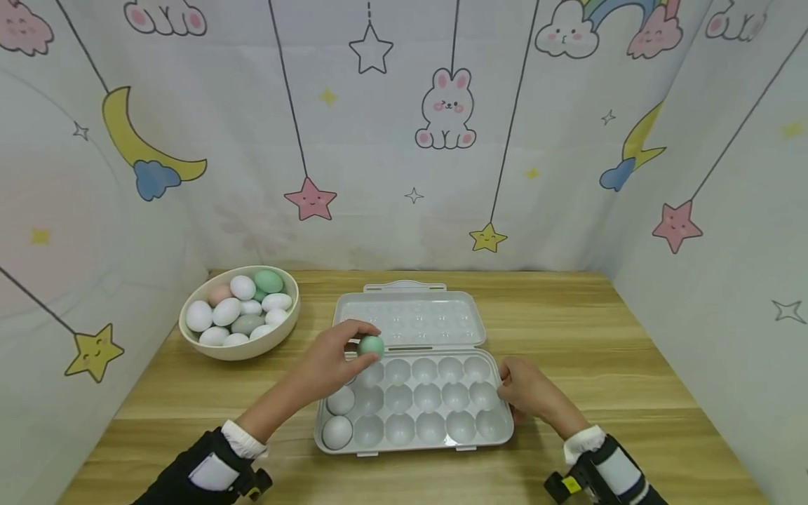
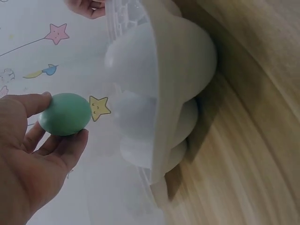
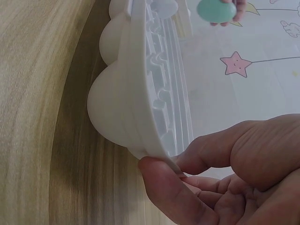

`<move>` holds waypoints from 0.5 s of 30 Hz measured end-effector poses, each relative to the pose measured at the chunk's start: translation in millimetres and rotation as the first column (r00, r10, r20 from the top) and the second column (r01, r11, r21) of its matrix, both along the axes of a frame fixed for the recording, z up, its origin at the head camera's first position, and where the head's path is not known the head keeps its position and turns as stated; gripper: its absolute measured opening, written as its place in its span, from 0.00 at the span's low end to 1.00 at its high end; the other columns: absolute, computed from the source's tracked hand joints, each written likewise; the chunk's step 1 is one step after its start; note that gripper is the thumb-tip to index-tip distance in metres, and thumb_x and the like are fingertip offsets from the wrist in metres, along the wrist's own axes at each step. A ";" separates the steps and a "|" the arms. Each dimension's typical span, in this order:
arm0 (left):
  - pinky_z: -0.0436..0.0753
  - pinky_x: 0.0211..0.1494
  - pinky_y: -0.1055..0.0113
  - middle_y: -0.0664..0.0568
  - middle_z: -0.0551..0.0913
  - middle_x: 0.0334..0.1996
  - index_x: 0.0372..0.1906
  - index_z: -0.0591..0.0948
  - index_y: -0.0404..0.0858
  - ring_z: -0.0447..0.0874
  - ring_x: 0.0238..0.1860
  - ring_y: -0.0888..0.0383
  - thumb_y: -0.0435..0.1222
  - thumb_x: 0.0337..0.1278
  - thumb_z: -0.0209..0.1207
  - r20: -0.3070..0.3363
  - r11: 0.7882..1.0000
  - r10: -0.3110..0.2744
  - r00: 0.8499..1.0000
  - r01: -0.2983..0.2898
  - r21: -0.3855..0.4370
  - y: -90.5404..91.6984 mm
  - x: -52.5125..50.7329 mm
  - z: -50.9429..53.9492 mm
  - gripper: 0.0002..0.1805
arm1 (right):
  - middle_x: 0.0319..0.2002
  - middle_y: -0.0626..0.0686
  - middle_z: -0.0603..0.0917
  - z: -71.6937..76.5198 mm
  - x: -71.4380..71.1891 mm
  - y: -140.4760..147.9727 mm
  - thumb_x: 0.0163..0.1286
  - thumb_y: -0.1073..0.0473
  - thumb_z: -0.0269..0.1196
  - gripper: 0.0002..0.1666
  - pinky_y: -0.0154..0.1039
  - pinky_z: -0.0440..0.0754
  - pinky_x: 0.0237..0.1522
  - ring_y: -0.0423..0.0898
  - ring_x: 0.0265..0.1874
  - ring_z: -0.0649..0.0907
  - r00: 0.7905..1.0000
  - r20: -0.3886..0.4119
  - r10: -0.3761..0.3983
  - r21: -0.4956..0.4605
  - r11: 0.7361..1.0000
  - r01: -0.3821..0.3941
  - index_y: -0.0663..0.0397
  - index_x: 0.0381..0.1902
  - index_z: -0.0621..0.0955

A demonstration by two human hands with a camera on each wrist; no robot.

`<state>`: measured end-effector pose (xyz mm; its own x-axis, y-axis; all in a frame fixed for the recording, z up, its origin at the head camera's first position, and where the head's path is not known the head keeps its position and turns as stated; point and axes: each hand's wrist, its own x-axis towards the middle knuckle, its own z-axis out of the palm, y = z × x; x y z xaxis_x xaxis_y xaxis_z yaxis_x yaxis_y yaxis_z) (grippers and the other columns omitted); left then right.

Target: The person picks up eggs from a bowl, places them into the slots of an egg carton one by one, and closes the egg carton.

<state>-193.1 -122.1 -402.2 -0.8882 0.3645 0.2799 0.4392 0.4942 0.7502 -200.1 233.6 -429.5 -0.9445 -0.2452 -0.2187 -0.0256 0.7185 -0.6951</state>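
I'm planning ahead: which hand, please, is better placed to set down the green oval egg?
Probably the left hand: it pinches the green egg above the white plastic tray, while the right hand grips the tray.

Forearms (image 1: 268, 412) angled inward, the left grip (image 1: 331, 361) and the right grip (image 1: 530, 390) both pinch.

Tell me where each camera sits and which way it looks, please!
Head: on the person's head, looking forward and down at the bowl and tray. Both arms show, with the left hand and right hand.
Left wrist: on the left wrist, looking past the left hand at the green egg it pinches. Part of the right hand peeks in on top.
Right wrist: on the right wrist, looking at the right hand gripping the tray's edge. Some left fingers show on top.
Shared: both wrist views show the green egg and tray.
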 end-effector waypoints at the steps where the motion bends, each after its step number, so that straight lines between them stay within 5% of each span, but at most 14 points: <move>1: 0.85 0.56 0.61 0.48 0.84 0.51 0.56 0.81 0.33 0.83 0.50 0.54 0.29 0.62 0.69 0.001 1.000 0.001 1.000 -0.001 -0.009 0.4 -0.8 -4.1 0.18 | 0.20 0.57 0.78 -0.3 -0.1 0.1 0.60 0.77 0.58 0.07 0.41 0.81 0.14 0.47 0.11 0.79 1.000 0.000 0.000 -0.002 1.000 0.000 0.64 0.34 0.75; 7: 0.85 0.55 0.58 0.50 0.84 0.49 0.54 0.81 0.35 0.83 0.49 0.54 0.29 0.61 0.70 0.013 0.998 0.014 1.000 -0.013 -0.060 3.0 -5.1 -22.1 0.17 | 0.21 0.56 0.77 -1.3 -0.4 0.8 0.59 0.77 0.58 0.07 0.40 0.81 0.14 0.47 0.11 0.79 1.000 -0.004 0.003 -0.002 1.000 -0.003 0.64 0.34 0.75; 15: 0.83 0.56 0.53 0.50 0.85 0.50 0.53 0.83 0.37 0.82 0.51 0.54 0.33 0.61 0.72 0.020 0.985 0.082 0.996 -0.077 -0.155 4.5 -7.2 -33.3 0.17 | 0.21 0.56 0.77 -1.4 -0.2 0.7 0.59 0.77 0.58 0.07 0.40 0.81 0.14 0.47 0.11 0.79 1.000 0.001 -0.003 -0.011 1.000 0.003 0.64 0.34 0.75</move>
